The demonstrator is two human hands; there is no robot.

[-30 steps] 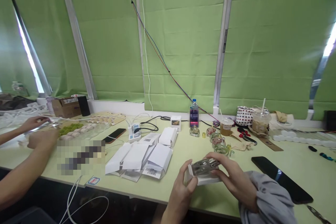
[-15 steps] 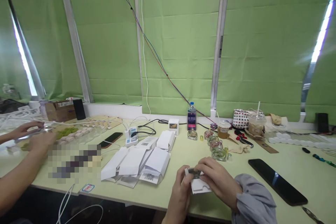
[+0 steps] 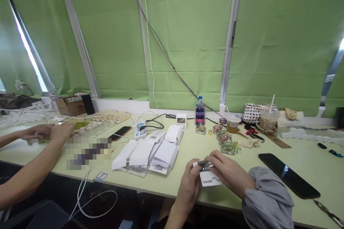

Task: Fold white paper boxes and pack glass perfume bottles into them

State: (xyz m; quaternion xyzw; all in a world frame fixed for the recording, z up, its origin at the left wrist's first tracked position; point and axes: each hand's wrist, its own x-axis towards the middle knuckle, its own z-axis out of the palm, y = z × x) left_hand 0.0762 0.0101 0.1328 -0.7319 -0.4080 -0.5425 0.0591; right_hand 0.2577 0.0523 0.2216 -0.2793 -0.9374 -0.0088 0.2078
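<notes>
Over the front edge of the table, my left hand point(image 3: 190, 178) grips the left side of a small white box point(image 3: 211, 179). My right hand point(image 3: 228, 170), below a grey sleeve, closes over the box's right side. A dark grey object point(image 3: 204, 165) sits in the box's opening, with fingers of both hands at it; its kind I cannot make out. To the left lies a pile of white cartons point(image 3: 147, 154), some with barcodes. Beyond my hands stand several small glass jars point(image 3: 228, 147) with coloured contents.
A black phone point(image 3: 288, 175) and pliers point(image 3: 329, 214) lie at right. Behind are a water bottle point(image 3: 200, 112), a drink cup point(image 3: 233, 124) and a power strip point(image 3: 139, 130). At far left, a co-worker's hands point(image 3: 51, 132) work over a tray.
The camera view has shifted, so the table appears higher. My hands still hold the white box. The co-worker's hands at left have moved closer together.
</notes>
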